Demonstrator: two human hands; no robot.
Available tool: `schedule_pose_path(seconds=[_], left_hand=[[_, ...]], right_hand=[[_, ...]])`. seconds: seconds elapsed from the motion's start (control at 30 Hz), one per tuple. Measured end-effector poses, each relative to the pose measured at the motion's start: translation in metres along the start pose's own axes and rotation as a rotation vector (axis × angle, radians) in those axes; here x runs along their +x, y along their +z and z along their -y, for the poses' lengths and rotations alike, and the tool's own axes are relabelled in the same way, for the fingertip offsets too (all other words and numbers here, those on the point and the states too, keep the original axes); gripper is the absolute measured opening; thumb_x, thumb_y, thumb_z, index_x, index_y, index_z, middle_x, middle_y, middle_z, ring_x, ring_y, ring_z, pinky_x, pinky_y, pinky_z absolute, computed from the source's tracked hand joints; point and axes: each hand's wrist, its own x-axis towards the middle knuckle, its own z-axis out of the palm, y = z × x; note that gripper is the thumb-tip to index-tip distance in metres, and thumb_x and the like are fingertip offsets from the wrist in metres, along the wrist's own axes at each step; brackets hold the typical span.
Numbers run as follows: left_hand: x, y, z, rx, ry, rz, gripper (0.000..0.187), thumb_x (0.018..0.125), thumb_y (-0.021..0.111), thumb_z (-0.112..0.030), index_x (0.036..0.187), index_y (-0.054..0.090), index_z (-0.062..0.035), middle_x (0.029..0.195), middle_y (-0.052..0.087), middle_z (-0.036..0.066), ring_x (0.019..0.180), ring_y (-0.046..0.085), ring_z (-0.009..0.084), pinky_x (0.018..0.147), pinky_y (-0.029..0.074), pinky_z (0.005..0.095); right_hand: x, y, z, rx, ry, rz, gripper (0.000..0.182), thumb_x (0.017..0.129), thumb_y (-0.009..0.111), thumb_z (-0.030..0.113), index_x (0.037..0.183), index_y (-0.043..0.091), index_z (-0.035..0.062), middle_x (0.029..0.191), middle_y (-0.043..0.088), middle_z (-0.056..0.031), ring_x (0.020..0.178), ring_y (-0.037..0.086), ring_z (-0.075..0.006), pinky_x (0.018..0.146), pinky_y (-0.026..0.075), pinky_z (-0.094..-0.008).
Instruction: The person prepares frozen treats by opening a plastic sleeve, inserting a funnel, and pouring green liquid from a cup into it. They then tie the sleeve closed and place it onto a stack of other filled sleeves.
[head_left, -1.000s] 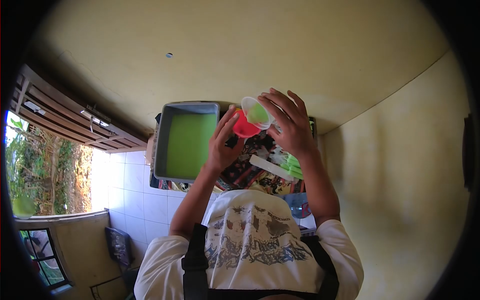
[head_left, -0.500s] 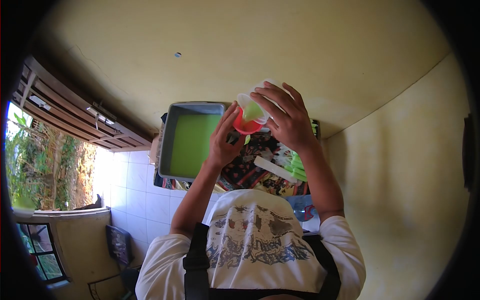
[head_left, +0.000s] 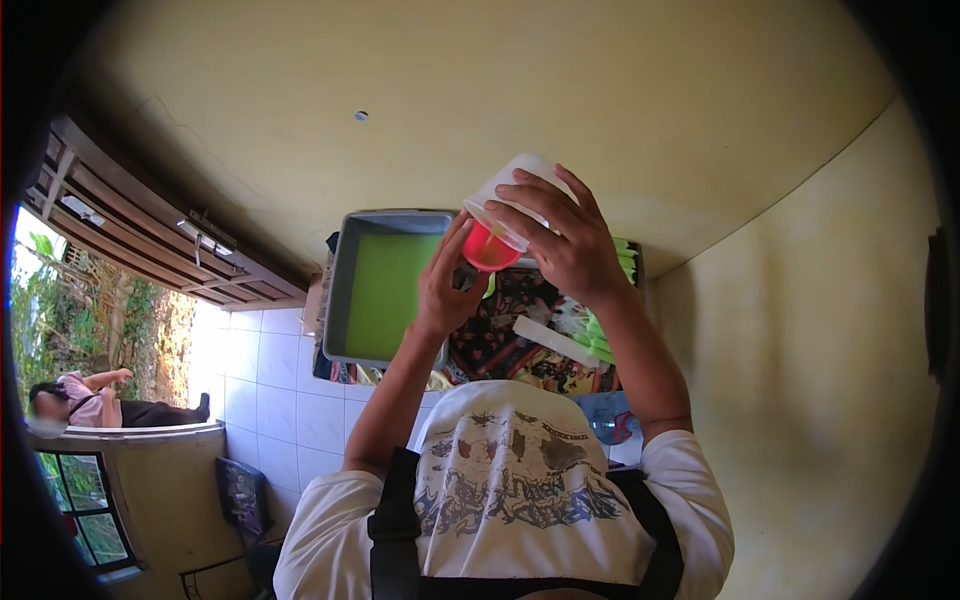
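Note:
My right hand [head_left: 575,245] is closed around a translucent white plastic cup [head_left: 520,185], tipped with its mouth down to the left. A thin stream of liquid runs from it into a red funnel [head_left: 490,250]. The fingers of my left hand [head_left: 447,290] are closed at the funnel's left side, and the grip is partly hidden. A small bright green piece shows just below the funnel beside my left thumb; I cannot make out what it is. Left of my hands stands a grey tub [head_left: 335,285] holding green liquid [head_left: 390,290].
Green filled plastic tubes [head_left: 598,338] lie at the right, near a white strip [head_left: 555,340], on a patterned cloth [head_left: 495,335]. A clear plastic container [head_left: 605,415] sits below my right forearm. A wall rises behind. Another person [head_left: 100,400] is outside the doorway at left.
My right hand has tipped the cup further over the funnel, and its base has risen. A stream now shows below its rim. A person has come into view outside at left.

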Motion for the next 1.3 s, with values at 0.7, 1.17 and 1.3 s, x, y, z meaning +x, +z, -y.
schedule_pose_path(seconds=[0.7, 1.17, 1.3], left_hand=[[-0.054, -0.114, 0.040, 0.143, -0.143, -0.168, 0.081, 0.080, 0.080, 0.013, 0.156, 0.054, -0.0023, 0.165, 0.049, 0.023, 0.142, 0.061, 0.0358, 0.096, 0.066, 0.0364], [-0.086, -0.192, 0.091, 0.290, -0.230, -0.191, 0.080, 0.083, 0.077, 0.014, 0.157, 0.052, -0.0018, 0.166, 0.047, 0.022, 0.145, 0.058, 0.0350, 0.101, 0.065, 0.0383], [-0.092, -0.195, 0.095, 0.255, -0.242, -0.208, 0.080, 0.083, 0.077, 0.015, 0.158, 0.051, -0.0011, 0.168, 0.045, 0.022, 0.145, 0.058, 0.0351, 0.102, 0.065, 0.0392]], right_hand=[[-0.089, 0.228, 0.082, 0.562, 0.649, -0.025, 0.078, 0.075, 0.088, 0.003, 0.147, 0.058, 0.0058, 0.141, 0.065, -0.0183, 0.130, 0.064, -0.0390, 0.112, 0.053, -0.0470], [-0.145, 0.391, 0.135, 0.231, 0.173, 0.597, 0.044, 0.097, 0.061, 0.009, 0.141, 0.065, 0.0125, 0.144, 0.065, -0.0086, 0.141, 0.059, -0.0301, 0.127, 0.036, -0.0546], [-0.138, 0.372, 0.143, 0.444, 0.193, 0.685, 0.057, 0.088, 0.073, 0.009, 0.144, 0.062, 0.0103, 0.144, 0.065, -0.0112, 0.140, 0.059, -0.0327, 0.125, 0.040, -0.0517]])
